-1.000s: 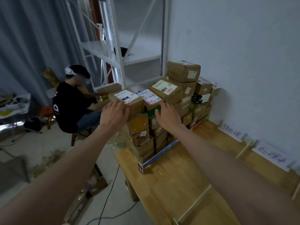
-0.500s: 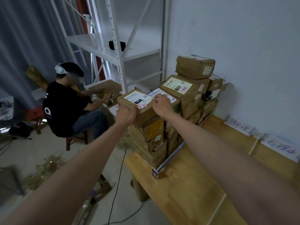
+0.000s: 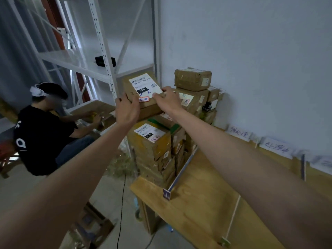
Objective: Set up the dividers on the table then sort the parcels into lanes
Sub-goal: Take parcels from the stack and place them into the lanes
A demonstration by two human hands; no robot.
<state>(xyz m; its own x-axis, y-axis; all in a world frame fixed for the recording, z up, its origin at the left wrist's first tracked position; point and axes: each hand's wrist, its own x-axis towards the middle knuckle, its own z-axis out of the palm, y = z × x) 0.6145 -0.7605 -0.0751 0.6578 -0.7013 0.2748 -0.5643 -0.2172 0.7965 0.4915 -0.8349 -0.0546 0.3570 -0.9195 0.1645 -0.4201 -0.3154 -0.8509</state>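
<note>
— How many hands are on the parcel?
— Two. The left hand (image 3: 127, 110) grips its near-left corner, and the right hand (image 3: 166, 101) holds the right edge, fingers curled on the label. The parcel (image 3: 143, 95) is raised just above the stack of parcels (image 3: 158, 151) at the table's (image 3: 203, 203) far left end.
— Dividers?
— Three thin strips: a blue-tipped divider (image 3: 181, 172) beside the stack, a pale divider (image 3: 232, 218) nearer right, and a dark divider (image 3: 303, 168) by the wall.
— Labels?
— Two readable paper signs (image 3: 239, 134) on the wall; a third is blurred.
</note>
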